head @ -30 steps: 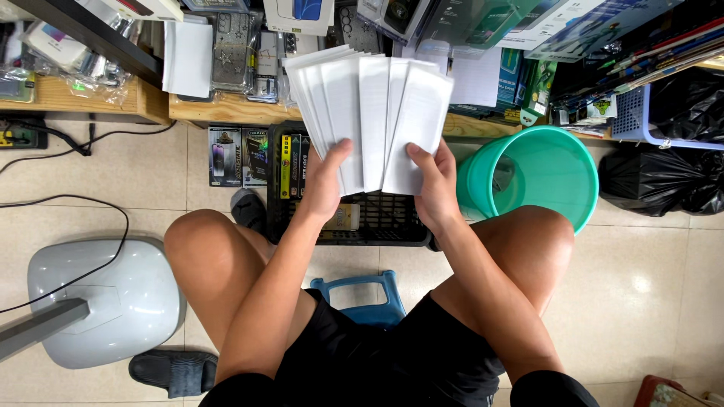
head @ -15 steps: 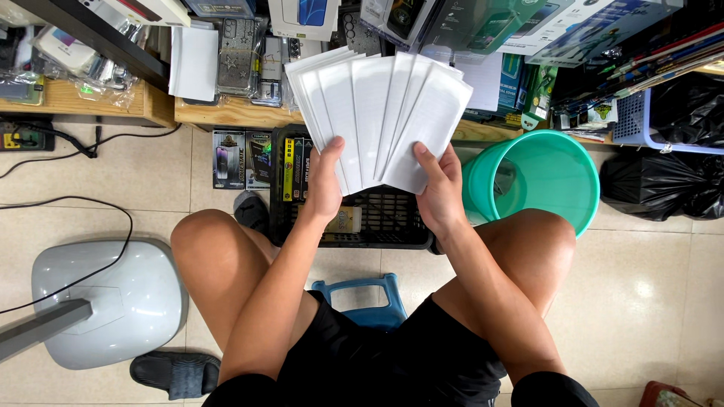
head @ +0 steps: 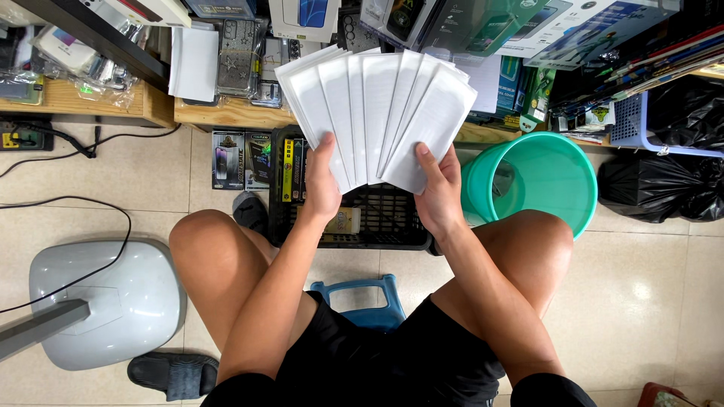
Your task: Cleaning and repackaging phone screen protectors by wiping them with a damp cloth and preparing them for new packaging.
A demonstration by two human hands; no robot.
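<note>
The tiled floor fills most of the view, with a grey fan base at the left and a black cable running over it. A green bucket stands at the right beside the right knee, next to black bags. A wooden shelf at the top is crowded with boxes and packets. A black crate sits on the floor between the knees, just under the hands. A blue stool shows between the thighs, and a black slipper lies at the lower left.

A fan of white envelopes, about 7, is held up above the crate in front of the shelf. The left hand grips the fan's lower left, thumb on the front. The right hand grips its lower right, thumb pressed on the outermost envelope.
</note>
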